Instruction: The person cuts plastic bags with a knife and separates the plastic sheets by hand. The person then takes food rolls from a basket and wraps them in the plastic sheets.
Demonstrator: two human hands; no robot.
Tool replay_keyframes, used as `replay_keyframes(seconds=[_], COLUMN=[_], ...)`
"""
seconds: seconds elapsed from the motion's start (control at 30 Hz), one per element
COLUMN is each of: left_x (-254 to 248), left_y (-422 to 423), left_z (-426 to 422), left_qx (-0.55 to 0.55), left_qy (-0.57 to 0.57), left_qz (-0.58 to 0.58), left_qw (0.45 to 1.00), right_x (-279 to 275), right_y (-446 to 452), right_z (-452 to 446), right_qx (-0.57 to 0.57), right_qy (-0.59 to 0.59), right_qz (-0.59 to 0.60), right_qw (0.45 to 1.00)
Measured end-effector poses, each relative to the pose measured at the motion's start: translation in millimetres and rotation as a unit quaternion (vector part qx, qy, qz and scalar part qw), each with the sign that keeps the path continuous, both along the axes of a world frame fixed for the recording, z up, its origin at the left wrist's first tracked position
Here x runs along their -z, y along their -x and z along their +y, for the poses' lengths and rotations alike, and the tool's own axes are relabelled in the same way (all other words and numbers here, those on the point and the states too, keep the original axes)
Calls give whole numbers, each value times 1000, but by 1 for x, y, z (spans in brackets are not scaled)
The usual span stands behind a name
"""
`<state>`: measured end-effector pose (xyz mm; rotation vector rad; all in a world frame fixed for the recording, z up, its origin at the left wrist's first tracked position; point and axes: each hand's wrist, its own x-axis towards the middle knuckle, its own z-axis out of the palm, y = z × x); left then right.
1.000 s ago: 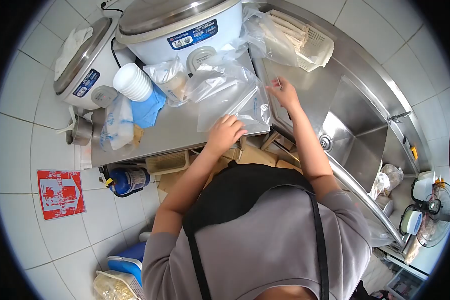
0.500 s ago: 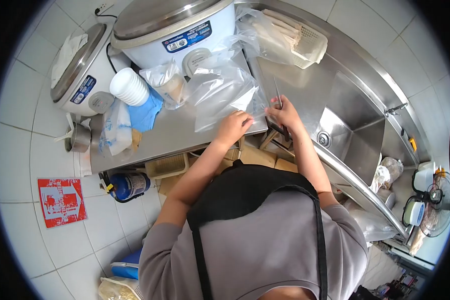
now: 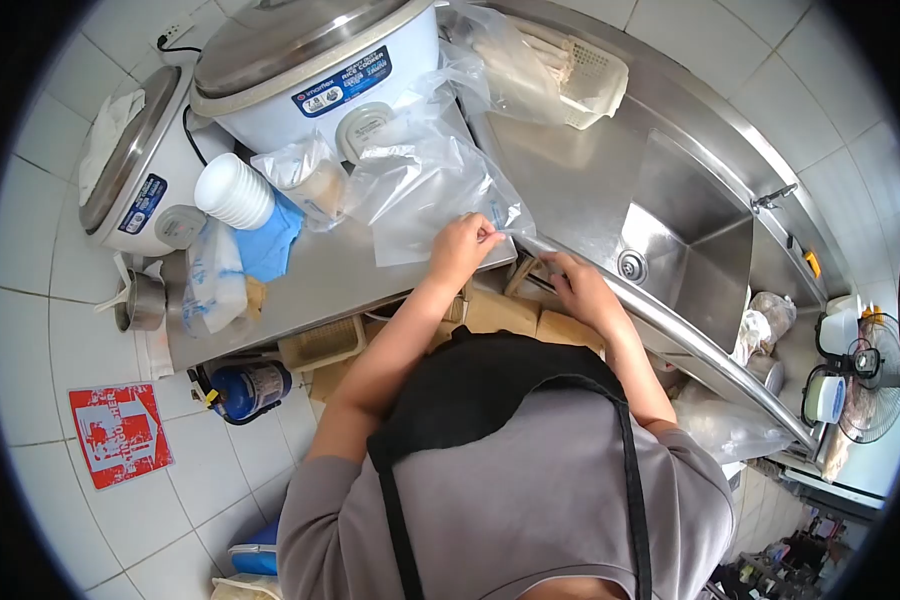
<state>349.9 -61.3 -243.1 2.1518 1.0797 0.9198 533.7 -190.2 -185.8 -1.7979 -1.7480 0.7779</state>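
Observation:
My left hand [image 3: 460,247] has its fingertips pinched on the near edge of a clear plastic bag [image 3: 410,190], which lies spread over the steel counter's corner. My right hand [image 3: 582,292] is lower, at the gap between the counter and the sink unit. Its fingers are curled, and what they hold, if anything, is hidden; the slim blade with a dark handle seen earlier does not show clearly. Just left of the bag stands a plastic-wrapped cup [image 3: 315,185]. A stack of white cups [image 3: 235,192] leans on a blue cloth or bag [image 3: 270,240].
Two rice cookers [image 3: 310,75] [image 3: 135,185] stand at the back and left. A white basket [image 3: 600,95] with pale sticks in plastic rests beyond the steel sink [image 3: 685,215]. A metal rail [image 3: 690,340] runs along the sink's front. A blue canister [image 3: 250,390] sits below the counter.
My right hand has moved down from beside the bag toward the counter gap, and the blade it held upright has dropped from clear view. My left hand stays at the bag's edge. The view has shifted slightly.

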Motion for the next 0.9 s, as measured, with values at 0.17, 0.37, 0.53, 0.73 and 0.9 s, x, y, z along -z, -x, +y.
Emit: replay_keyframes(seconds=[0.17,0.37,0.53,0.73,0.9], left_x=[-2,-1,3,4,3], left_y=[-1,-3,-4,-6,-4], left_z=[-2,-6,-9,-11,-11], left_qx=[17,60,72,71,81], left_qy=[1,-111,-140,-147,-147], left_qz=[6,52,55,28,50], left_qw=[1000,991,986,986,985], right_x=[19,14,22,18,34], right_y=[4,22,28,42,34], right_z=[6,13,15,12,23], right_qx=[55,62,105,52,142], right_qy=[-41,15,29,-8,2], right_qz=[-15,-5,-36,-33,-53], right_qw=[998,998,993,998,988])
